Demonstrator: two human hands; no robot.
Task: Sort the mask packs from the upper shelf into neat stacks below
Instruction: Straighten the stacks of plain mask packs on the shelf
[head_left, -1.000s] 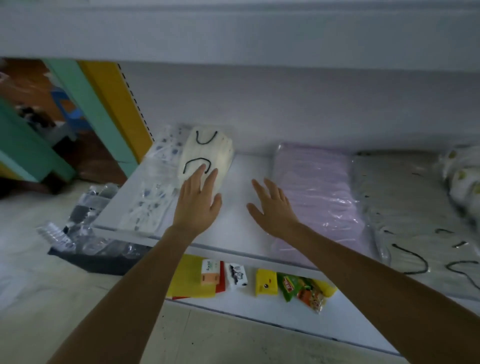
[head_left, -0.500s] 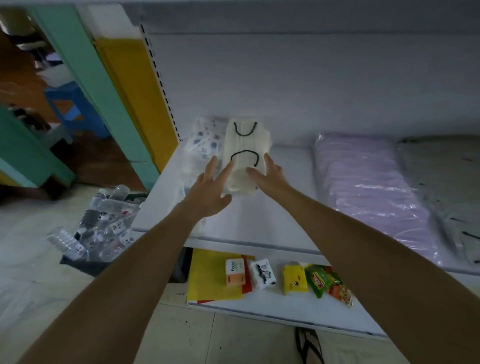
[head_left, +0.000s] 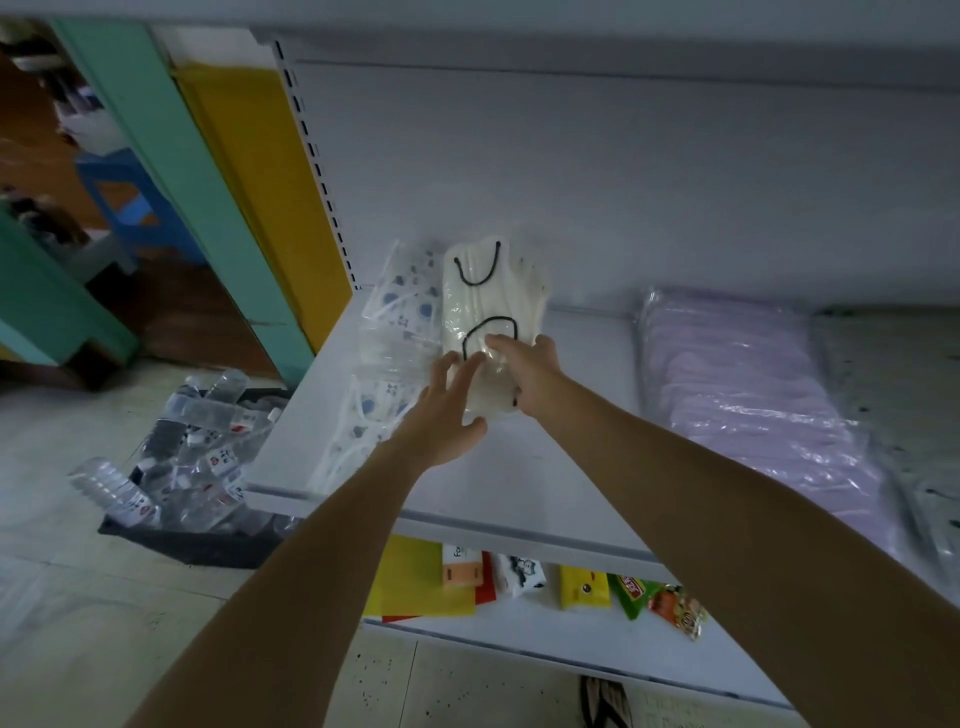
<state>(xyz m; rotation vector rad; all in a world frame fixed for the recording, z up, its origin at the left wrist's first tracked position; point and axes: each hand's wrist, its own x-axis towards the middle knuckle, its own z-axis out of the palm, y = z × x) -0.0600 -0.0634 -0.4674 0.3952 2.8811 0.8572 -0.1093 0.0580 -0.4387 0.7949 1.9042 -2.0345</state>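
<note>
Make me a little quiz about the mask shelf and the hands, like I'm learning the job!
1. True or false: the purple mask packs lie left of the cream mask pack.
2. The cream mask pack's ear loops are: A black, B red, C blue.
3. Fill in: the left hand and right hand both touch the ____ mask pack.
Key: 1 false, the purple mask packs lie to its right; 2 A; 3 cream.

A cream mask pack (head_left: 488, 312) in clear wrap, two black ear loops showing, lies lengthwise on the shelf (head_left: 519, 467), overlapping white blue-printed packs (head_left: 400, 312) on its left. A lilac stack (head_left: 753, 389) lies well apart to the right, a grey pack (head_left: 893, 374) just beside it.
</note>
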